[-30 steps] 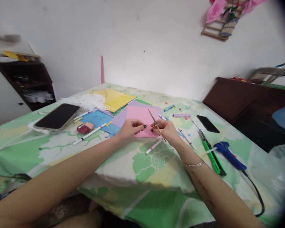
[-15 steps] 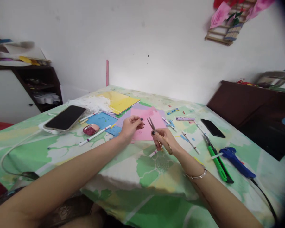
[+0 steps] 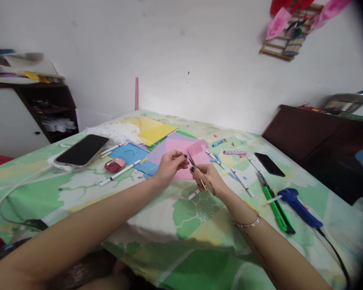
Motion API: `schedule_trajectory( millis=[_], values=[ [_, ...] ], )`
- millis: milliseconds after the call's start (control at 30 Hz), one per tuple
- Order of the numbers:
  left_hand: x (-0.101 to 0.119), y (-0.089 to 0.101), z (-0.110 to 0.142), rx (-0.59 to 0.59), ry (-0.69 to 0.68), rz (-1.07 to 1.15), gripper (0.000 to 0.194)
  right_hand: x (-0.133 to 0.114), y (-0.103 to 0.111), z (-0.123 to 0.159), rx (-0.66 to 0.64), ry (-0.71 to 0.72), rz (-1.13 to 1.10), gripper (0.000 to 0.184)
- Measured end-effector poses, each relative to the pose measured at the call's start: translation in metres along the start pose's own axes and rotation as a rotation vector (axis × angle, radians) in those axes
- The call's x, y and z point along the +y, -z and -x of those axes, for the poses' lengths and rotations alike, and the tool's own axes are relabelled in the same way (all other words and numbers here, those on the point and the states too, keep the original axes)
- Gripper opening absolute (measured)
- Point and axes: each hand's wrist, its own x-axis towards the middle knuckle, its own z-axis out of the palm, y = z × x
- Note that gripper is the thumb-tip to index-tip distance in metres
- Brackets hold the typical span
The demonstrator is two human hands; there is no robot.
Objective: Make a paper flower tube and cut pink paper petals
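My right hand is closed round the handles of small gold scissors, blades pointing up and left. My left hand pinches the near edge of a pink foam sheet, whose far corner is lifted and curled above the table. The scissor tips sit right by the pinched edge. Under the pink sheet lie a purple sheet, a blue sheet and a yellow sheet.
A phone lies at the left beside white markers and a pink oval case. To the right are a second black phone, a green utility knife and a blue glue gun with its cable.
My right hand swung the scissors round into a cutting grip. My left hand lifted the pink sheet's edge, and its far corner now curls up off the table.
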Motion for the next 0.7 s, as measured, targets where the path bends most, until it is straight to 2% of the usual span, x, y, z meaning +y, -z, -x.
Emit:
schedule_trajectory(
  millis=[200,700],
  values=[
    [-0.002,-0.005,0.005,-0.089,0.008,0.003,0.017,-0.001,-0.001,-0.001,0.043,0.028,0.005,0.048],
    [-0.005,-0.004,0.003,-0.074,0.034,0.064,0.014,0.010,-0.004,-0.005,0.116,0.042,0.056,0.052]
  ],
)
